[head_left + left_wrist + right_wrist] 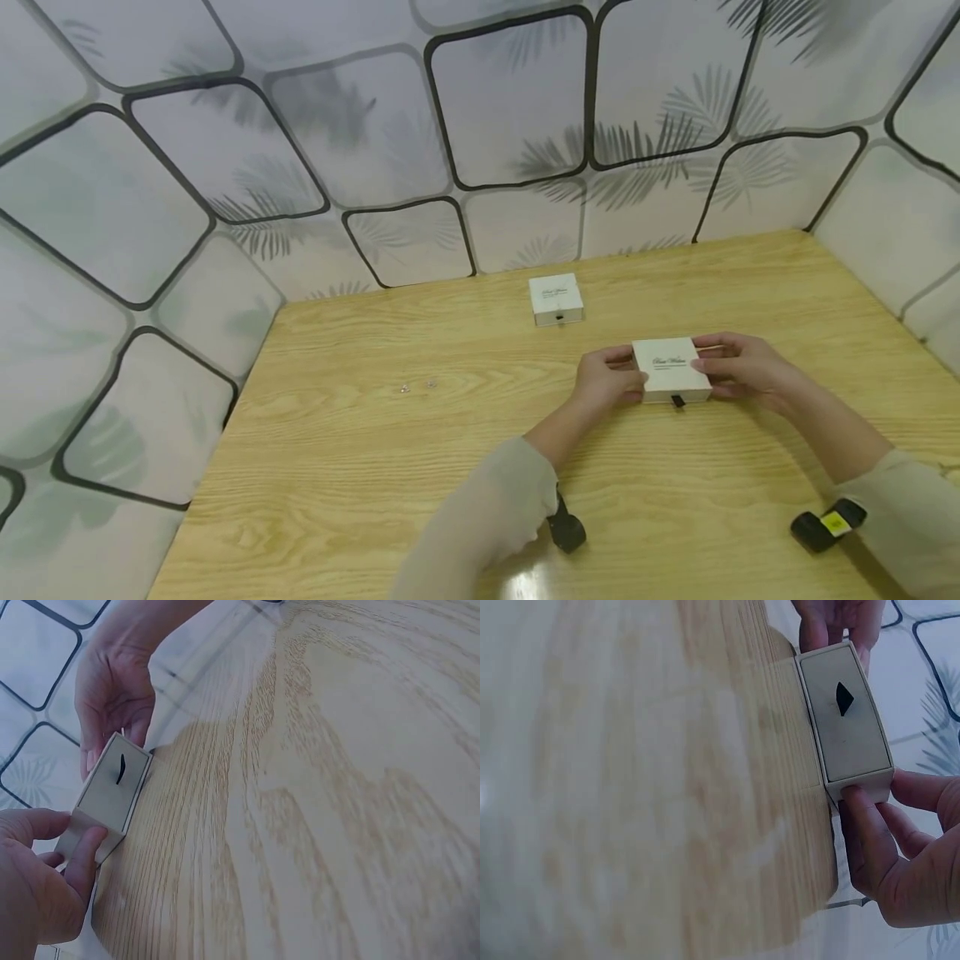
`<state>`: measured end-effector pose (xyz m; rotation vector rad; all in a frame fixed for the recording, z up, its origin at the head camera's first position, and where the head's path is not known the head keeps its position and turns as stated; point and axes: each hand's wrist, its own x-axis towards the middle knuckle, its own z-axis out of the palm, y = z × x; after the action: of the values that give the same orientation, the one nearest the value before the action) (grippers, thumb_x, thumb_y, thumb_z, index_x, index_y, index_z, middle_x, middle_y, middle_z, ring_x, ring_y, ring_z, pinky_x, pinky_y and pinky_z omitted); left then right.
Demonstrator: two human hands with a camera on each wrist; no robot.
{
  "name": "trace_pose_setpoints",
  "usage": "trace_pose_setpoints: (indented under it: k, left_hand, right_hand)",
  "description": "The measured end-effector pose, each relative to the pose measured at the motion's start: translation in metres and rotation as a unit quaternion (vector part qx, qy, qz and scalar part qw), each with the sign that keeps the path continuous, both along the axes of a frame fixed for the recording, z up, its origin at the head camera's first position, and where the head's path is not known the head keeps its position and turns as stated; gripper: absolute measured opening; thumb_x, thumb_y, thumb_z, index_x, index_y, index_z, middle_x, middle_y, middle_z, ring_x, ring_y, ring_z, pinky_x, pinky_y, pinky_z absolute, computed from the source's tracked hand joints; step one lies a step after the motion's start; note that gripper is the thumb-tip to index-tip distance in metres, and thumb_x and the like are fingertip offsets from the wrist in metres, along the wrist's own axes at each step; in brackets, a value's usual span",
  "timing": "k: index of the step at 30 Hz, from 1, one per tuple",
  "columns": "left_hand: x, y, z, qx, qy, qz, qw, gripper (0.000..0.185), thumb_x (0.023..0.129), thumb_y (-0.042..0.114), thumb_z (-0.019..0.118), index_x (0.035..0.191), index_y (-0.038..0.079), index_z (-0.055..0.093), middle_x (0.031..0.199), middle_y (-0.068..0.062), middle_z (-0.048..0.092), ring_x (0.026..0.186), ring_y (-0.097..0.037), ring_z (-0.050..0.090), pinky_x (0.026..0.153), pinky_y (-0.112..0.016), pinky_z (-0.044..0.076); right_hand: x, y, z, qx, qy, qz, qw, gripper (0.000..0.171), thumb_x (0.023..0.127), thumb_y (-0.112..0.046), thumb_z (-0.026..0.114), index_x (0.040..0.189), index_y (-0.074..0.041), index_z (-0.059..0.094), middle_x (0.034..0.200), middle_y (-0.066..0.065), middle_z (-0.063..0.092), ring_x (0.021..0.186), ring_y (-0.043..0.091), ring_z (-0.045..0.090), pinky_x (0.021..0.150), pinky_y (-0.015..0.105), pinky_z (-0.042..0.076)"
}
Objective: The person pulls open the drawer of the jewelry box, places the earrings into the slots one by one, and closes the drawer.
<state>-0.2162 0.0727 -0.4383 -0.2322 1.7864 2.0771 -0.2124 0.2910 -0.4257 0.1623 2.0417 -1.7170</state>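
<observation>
A small white drawer-style gift box (667, 375) with dark script lettering on its lid sits low over the wooden table, its black ribbon tab (678, 401) facing the person. My left hand (603, 379) holds the box by its left side, thumb near the front corner. On the opposite side my right hand (750, 367) grips it, the thumb over the lid's edge. The left wrist view shows the drawer front (112, 799) flush within its sleeve. Seen from the right wrist, fingers (870, 829) press against the box's end.
A second white box (556, 300) with similar lettering and a dark tab stands farther back on the table (337, 483). Two tiny shiny pieces (405, 388) lie to the left. Patterned wall covering (517, 100) rises behind the table's back edge.
</observation>
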Motion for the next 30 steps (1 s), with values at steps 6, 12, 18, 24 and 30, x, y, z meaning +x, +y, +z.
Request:
trace_pose_setpoints:
  k: [6,12,18,24,30]
  left_hand:
    - [-0.002,-0.01,-0.003,0.004,-0.004,-0.002,1.0,0.042,0.076,-0.012,0.07,0.115,0.002,0.065,0.093,-0.005,0.063,0.085,-0.021,0.066,0.068,-0.037,0.059]
    - [-0.002,-0.021,-0.004,0.011,-0.005,-0.013,0.9998,0.044,0.077,-0.011,0.069,0.118,0.002,0.063,0.097,-0.006,0.063,0.088,-0.022,0.066,0.07,-0.036,0.059]
    - [-0.003,-0.031,-0.004,0.004,-0.005,-0.008,0.9999,0.043,0.078,-0.009,0.069,0.119,0.003,0.063,0.099,-0.006,0.063,0.09,-0.02,0.066,0.07,-0.036,0.059]
    - [-0.003,-0.041,-0.002,-0.002,-0.007,-0.008,0.9999,0.044,0.078,-0.009,0.069,0.12,0.002,0.062,0.101,-0.007,0.065,0.091,-0.021,0.066,0.072,-0.037,0.059]
    - [-0.003,-0.053,-0.004,-0.009,-0.002,-0.009,0.9999,0.045,0.079,-0.009,0.069,0.123,0.001,0.061,0.105,-0.011,0.065,0.093,-0.022,0.066,0.072,-0.038,0.058]
  right_hand:
    - [0.0,-0.011,0.0,-0.004,0.0,-0.005,1.0,0.058,0.089,-0.015,0.067,0.135,0.002,0.037,0.091,-0.015,0.058,0.081,0.006,0.064,0.07,0.029,0.058]
    - [-0.001,-0.02,0.001,-0.001,0.001,-0.001,1.0,0.068,0.09,-0.015,0.066,0.141,0.009,0.027,0.092,-0.014,0.058,0.082,0.007,0.064,0.071,0.03,0.058]
    - [-0.003,-0.031,0.001,-0.001,0.004,0.009,1.0,0.07,0.091,-0.014,0.064,0.143,0.009,0.023,0.098,-0.009,0.057,0.083,0.007,0.064,0.071,0.03,0.058]
    - [-0.006,-0.041,-0.001,0.01,0.012,0.017,1.0,0.066,0.092,-0.014,0.062,0.143,0.009,0.025,0.117,0.011,0.054,0.083,0.006,0.063,0.07,0.028,0.058]
    - [-0.006,-0.053,-0.001,0.011,0.014,0.019,1.0,0.065,0.092,-0.014,0.062,0.142,0.008,0.027,0.125,0.02,0.049,0.082,0.008,0.064,0.069,0.027,0.058]
